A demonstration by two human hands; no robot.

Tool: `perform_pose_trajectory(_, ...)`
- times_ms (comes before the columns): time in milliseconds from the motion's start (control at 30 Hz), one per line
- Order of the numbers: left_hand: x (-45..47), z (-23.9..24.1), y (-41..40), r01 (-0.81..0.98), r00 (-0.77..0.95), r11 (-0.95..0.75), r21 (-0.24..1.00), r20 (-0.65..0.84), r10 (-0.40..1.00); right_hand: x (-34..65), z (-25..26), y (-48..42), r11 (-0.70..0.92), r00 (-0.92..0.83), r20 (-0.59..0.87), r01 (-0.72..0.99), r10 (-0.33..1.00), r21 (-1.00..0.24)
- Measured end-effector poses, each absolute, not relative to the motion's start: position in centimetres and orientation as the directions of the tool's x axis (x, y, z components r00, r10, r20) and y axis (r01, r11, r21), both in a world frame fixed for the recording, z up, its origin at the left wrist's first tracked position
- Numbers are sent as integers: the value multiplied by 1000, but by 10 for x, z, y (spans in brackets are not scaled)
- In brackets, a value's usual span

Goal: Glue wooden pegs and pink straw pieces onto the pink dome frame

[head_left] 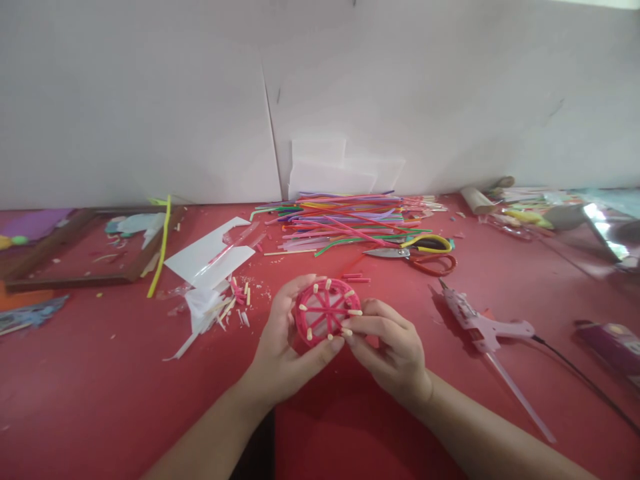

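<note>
A round pink wheel (326, 312) made of straws, with spokes and several short cream pegs round its rim, is held above the red table (100, 387). My left hand (283, 347) cups it from the left and below, thumb under the rim. My right hand (387, 343) pinches the wheel's right rim at a cream peg, fingers pressed together.
A heap of coloured straws (345, 223) lies behind. Scissors (417, 257) with red and yellow handles lie right of centre. A pink glue gun (483, 327) with its cord lies at right. White paper and straw offcuts (215, 293) lie at left, beyond them a wooden frame (70, 250).
</note>
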State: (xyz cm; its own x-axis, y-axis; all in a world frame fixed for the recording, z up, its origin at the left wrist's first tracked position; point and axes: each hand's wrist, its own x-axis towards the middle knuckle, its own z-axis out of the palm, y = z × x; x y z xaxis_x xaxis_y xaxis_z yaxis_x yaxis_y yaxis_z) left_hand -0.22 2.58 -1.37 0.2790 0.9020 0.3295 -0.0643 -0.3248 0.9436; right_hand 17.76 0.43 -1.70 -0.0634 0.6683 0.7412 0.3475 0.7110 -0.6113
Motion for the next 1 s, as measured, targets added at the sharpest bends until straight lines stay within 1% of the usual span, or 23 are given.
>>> perform_pose_trajectory(100,-2,-16,26,-99,299,-344,934,357,885,178,-18,6,690,-41,723,340,689,-639)
perform_pose_trajectory(233,-2,-18,27,-93,267,-343,935,356,896,178,-17,6,678,-41,708,332,705,-655)
perform_pose_trajectory(300,-3,-18,27,-99,295,-339,936,353,888,180,-17,5,691,-63,707,287,705,-664)
perform_pose_trajectory(367,-4,-18,27,-97,329,-338,936,350,877,182,-19,4,675,-32,684,196,729,-711)
perform_pose_trajectory(467,-4,-18,27,-84,358,-328,941,335,871,185,-25,6,605,117,604,32,788,-796)
perform_pose_trajectory(533,-4,-18,27,-107,386,-302,947,320,865,186,-28,8,550,188,535,-35,824,-834)
perform_pose_trajectory(600,-5,-17,27,-120,406,-269,956,294,865,185,-28,9,489,191,471,-59,861,-870)
perform_pose_trajectory(700,-5,-16,26,-90,403,-215,973,233,885,184,-23,11,417,119,408,-62,905,-907)
perform_pose_trajectory(833,-6,-16,26,-75,335,-171,982,186,924,183,-20,11,399,58,396,-59,916,-915)
perform_pose_trajectory(933,-7,-20,28,-68,184,-199,978,208,961,182,-24,11,383,8,383,-80,924,-920)
perform_pose_trajectory(1000,-8,-22,30,-84,103,-181,980,189,977,180,-26,12,375,-41,381,-105,924,-921)
